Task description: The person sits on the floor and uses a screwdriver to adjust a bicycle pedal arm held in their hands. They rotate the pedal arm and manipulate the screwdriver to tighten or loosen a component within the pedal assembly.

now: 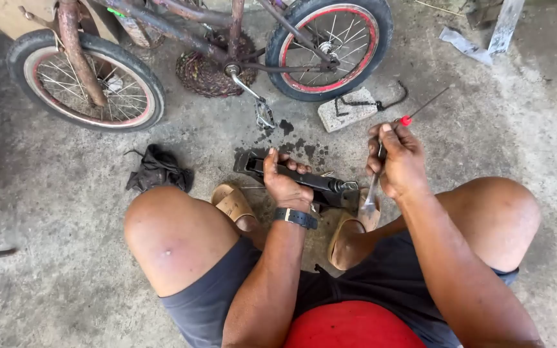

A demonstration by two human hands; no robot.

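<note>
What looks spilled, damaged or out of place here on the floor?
Dark oily stains blot the concrete below the rusty bike, just beyond the crank arm under the left hand. A loose chain trails off a concrete block, and a crumpled rag lies by the left knee.

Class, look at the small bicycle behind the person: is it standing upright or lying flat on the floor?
Upright: the bicycle rests on both tyres on the concrete floor, frame above them.
</note>
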